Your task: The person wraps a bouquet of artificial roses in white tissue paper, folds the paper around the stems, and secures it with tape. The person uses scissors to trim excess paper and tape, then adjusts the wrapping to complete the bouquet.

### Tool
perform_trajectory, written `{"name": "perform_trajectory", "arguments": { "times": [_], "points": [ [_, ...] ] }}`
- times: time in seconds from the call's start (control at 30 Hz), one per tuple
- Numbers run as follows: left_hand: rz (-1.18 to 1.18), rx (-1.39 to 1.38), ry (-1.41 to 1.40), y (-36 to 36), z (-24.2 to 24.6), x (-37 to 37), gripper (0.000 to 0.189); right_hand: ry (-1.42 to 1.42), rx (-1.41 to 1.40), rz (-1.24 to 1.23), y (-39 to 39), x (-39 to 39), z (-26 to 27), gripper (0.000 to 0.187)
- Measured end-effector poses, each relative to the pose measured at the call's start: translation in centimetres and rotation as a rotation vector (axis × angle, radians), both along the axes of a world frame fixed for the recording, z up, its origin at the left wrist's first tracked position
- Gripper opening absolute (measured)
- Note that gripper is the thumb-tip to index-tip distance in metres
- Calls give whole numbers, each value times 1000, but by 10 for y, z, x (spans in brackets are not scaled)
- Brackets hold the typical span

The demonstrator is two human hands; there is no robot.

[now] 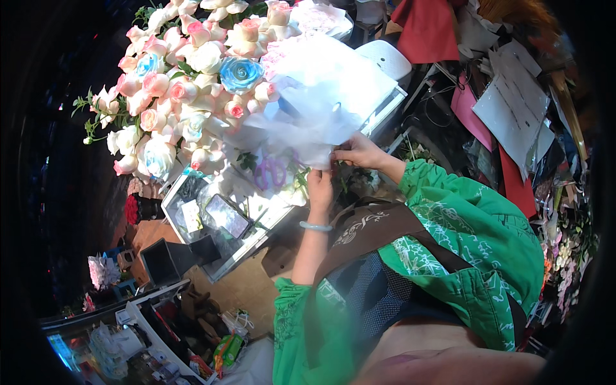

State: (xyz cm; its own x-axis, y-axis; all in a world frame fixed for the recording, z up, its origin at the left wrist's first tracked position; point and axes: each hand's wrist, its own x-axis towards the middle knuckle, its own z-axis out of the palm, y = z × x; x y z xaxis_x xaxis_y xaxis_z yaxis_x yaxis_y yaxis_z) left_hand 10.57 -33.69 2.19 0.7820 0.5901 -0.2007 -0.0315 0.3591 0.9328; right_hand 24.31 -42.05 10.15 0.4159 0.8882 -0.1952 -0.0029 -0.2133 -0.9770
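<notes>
My left hand point(319, 185), with a pale bangle at its wrist, grips the gathered lower end of translucent white wrapping sheet point(308, 137). Close above and to its right, my right hand point(357, 152) pinches the same gathered part between thumb and fingers. The sheet spreads upward, blurred and bright with glare, so what it encloses is hard to see. Left of it stands a large mass of pale pink and white roses point(183, 91), with a blue-tinted rose point(241, 74) among them. Purple lettering or ribbon point(272, 172) shows beside the sheet.
A phone point(227, 215) and a small card point(191, 216) lie on the glass-topped table point(269, 231). A dark square container point(166, 262) stands below left. Wrapping sheets point(512, 106) hang at right near a white stool point(385, 58). An open drawer or shelf point(159, 332) holds supplies.
</notes>
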Motion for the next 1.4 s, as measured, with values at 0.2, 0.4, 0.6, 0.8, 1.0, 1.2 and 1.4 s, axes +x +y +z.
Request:
{"name": "perform_trajectory", "arguments": {
  "times": [0.2, 0.4, 0.6, 0.8, 1.0, 1.2, 1.4],
  "points": [
    [120, -118, -87, -6, 25, -14, 31, -682, -16, 151, 8, -15, -22, 16],
    [427, -318, -27, -8, 8, -59, 20, -547, -146, 563, 23, -25, -18, 33],
    [800, -340, -144, 19, -16, -93, 31, -1067, -182, 342, 74, 3, -87, 46],
    [1008, -446, -332, 61, -26, -114, 28, -1142, -208, 424, 98, 11, -110, 61],
    [1032, -428, -335, 65, -15, -115, 24, -916, -186, 377, 85, 15, -68, 58],
    [962, -450, -345, 69, -11, -92, 19, -427, -166, 772, 64, 11, -74, 61],
    [879, -444, -140, 60, -13, -66, 22, -199, -200, 839, 72, 17, -74, 53]
  ]
}}
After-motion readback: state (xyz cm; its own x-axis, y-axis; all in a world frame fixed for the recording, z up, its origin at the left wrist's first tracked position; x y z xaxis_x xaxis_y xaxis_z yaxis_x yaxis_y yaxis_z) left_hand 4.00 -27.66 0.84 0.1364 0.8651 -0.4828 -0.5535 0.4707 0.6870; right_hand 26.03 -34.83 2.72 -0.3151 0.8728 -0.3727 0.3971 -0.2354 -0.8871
